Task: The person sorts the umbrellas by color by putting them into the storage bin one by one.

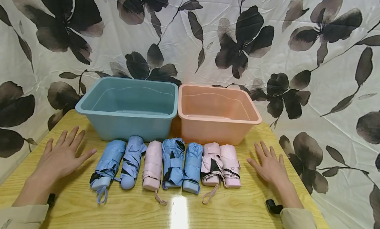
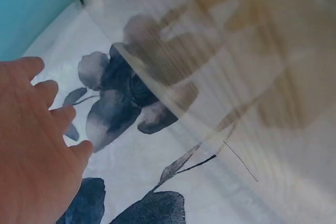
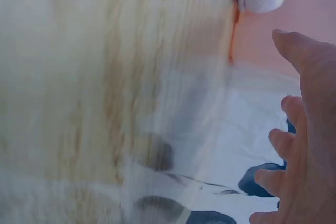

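Several folded umbrellas lie side by side in a row on the table in the head view. At the left end is a blue umbrella (image 1: 110,161) with a wrist loop, beside a periwinkle umbrella (image 1: 131,163). A pink umbrella (image 1: 152,163) follows, then two more blue ones, and a pink umbrella (image 1: 211,161) with a loop. The last pink umbrella (image 1: 230,164) ends the row. My left hand (image 1: 60,156), fingers spread and holding nothing, is left of the row. To its right, my right hand (image 1: 270,164) is also spread, nearest the last pink umbrella.
Behind the row stand a blue-green bin (image 1: 130,127) and a peach bin (image 1: 216,131), side by side with their open tops up. A floral curtain (image 1: 196,34) hangs behind the wooden table (image 1: 133,212). Dark wrist devices sit at both cuffs.
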